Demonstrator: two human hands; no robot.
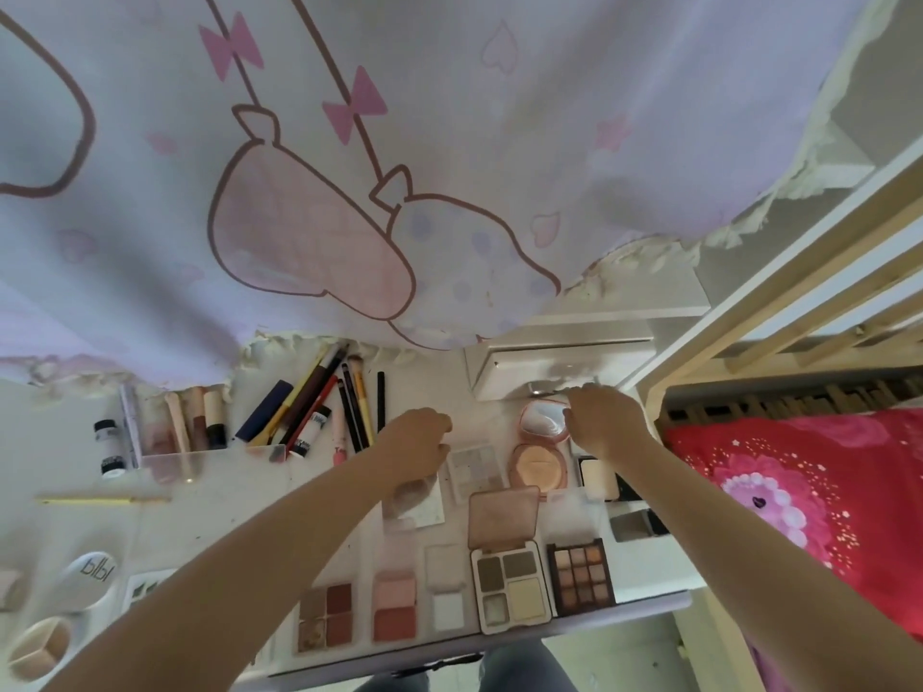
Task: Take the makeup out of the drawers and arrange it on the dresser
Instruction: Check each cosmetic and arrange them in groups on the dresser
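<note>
On the white dresser top (239, 521), my right hand (607, 419) pinches the right edge of the raised mirror lid of an open pink round compact (538, 467), just below the knob of a small white drawer unit (549, 362). My left hand (417, 444) is curled with nothing visible in it, its fingertips at the upper left corner of a pale glitter palette (474, 469). In front lie open palettes: a brown quad (327, 616), a pink blush duo (394, 609), a white one (448, 586), a contour palette (509, 586) and a dark nine-pan palette (582, 576).
Brushes and pencils (319, 407) fan out at the back, next to a clear organiser (170, 442) holding tubes. Round powder jars (92, 574) sit front left. A printed curtain (399, 167) hangs over the back. A bed with a red blanket (799, 491) stands to the right.
</note>
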